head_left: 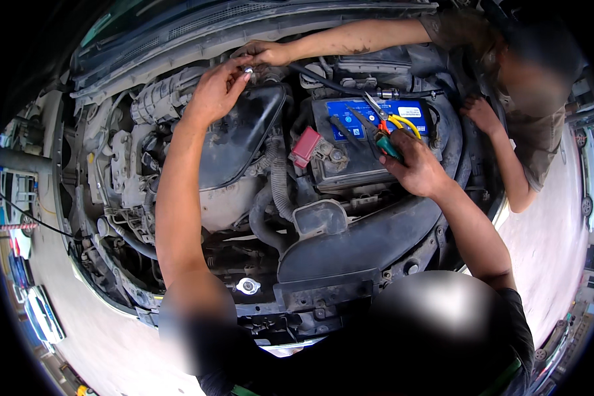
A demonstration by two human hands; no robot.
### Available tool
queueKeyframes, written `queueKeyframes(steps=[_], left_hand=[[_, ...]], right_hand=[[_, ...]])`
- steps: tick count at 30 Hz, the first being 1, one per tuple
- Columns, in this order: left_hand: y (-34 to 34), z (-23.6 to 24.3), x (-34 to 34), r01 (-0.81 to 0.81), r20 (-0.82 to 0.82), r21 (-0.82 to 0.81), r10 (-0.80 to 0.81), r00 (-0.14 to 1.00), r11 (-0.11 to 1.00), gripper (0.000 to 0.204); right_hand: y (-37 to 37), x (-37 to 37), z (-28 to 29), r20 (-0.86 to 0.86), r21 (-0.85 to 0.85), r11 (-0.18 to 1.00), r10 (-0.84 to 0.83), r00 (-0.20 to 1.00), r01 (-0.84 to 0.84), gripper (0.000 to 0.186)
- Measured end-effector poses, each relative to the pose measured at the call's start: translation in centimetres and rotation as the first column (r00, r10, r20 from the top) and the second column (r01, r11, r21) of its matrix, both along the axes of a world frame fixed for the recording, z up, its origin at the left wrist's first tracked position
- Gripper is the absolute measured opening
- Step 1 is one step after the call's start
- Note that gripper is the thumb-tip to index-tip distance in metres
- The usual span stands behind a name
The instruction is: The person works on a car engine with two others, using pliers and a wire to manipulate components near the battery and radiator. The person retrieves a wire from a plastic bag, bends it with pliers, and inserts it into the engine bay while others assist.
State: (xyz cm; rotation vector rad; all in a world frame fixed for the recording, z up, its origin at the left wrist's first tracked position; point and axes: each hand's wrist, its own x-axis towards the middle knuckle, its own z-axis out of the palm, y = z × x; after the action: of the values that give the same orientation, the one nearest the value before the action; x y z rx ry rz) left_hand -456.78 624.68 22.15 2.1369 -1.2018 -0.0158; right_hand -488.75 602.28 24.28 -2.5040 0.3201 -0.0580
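My left hand (219, 91) reaches to the back of the engine bay. Its fingers are closed around a small shiny metal piece (247, 70), too small to name. A co-worker's hand (265, 53) meets my fingertips there. My right hand (417, 165) is over the blue-topped car battery (340, 112), gripping green-handled pliers (389, 148); my fingers partly hide them. Right beside it, another cutting tool with yellow handles (406, 123) and silver blades lies on the battery. A dark, slim tool (345, 132) rests on the battery top.
A red terminal cover (305, 146) sits left of the battery. The black engine cover (241, 135) and ribbed hose (280, 178) fill the middle, with a large air duct (350, 247) in front. The co-worker's other hand (483, 115) rests at the bay's right edge. A silver cap (247, 286) is at the front.
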Motion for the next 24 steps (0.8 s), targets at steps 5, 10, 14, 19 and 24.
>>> queueKeyframes(steps=[5,10,14,19,24], left_hand=[[0.4,-0.9,0.8,0.04,0.222,-0.008,-0.037,0.974,0.999,0.033],[-0.1,-1.2,1.2,0.083,0.134,-0.043,-0.077,0.988,0.996,0.032],[-0.5,-1.7,1.5,0.122,0.152,-0.082,-0.109,0.982,0.989,0.031],[-0.5,-2.6,1.7,0.137,0.22,-0.099,-0.112,0.969,0.986,0.03],[-0.7,-3.8,2.3,0.164,0.301,-0.181,-0.104,0.948,0.97,0.029]], right_hand=[[-0.5,2.6,-0.9,0.0,-0.169,0.986,-0.016,1.0,0.015,0.026],[-1.3,3.5,-1.5,-0.04,-0.138,0.99,-0.04,0.998,0.034,0.025],[-0.3,3.9,-1.1,-0.101,0.047,0.998,-0.038,0.994,0.043,0.026],[1.7,5.6,-1.2,0.021,0.129,0.987,0.095,0.995,-0.097,0.033],[4.5,9.4,0.3,0.052,0.013,0.989,0.149,0.987,-0.15,0.046]])
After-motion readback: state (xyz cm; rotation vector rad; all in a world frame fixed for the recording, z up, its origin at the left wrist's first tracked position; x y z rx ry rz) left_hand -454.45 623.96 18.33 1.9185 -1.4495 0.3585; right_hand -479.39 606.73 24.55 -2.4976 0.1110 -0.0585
